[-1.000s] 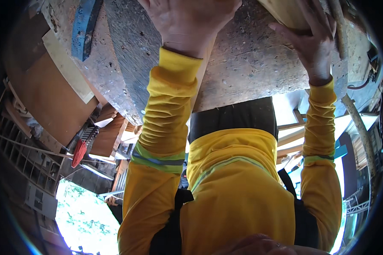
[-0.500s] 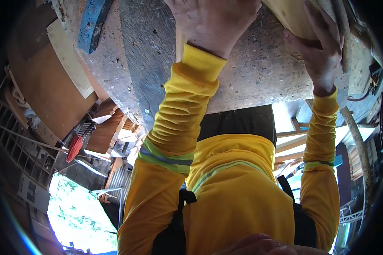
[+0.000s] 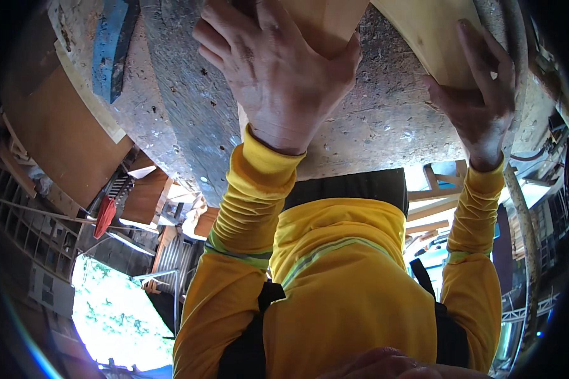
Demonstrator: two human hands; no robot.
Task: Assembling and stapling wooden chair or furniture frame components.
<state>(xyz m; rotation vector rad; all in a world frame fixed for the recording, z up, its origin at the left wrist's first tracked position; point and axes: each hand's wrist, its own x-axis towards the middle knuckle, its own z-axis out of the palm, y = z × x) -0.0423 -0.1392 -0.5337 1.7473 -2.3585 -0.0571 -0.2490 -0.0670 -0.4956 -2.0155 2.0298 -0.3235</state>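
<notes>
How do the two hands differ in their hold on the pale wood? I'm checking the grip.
The left hand lies palm-down on a wooden piece, fingers spread and curled over it; the right hand clasps the edge of a pale board, fingers stretched along it. The left hand looks larger in the picture. Both are bare, with yellow sleeves.

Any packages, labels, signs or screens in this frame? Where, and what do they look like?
None that can be made out.
The left hand and the right hand press pale wooden boards on a grey, sawdust-covered work surface.
A blue flat piece lies at upper left; no label is visible on it.
</notes>
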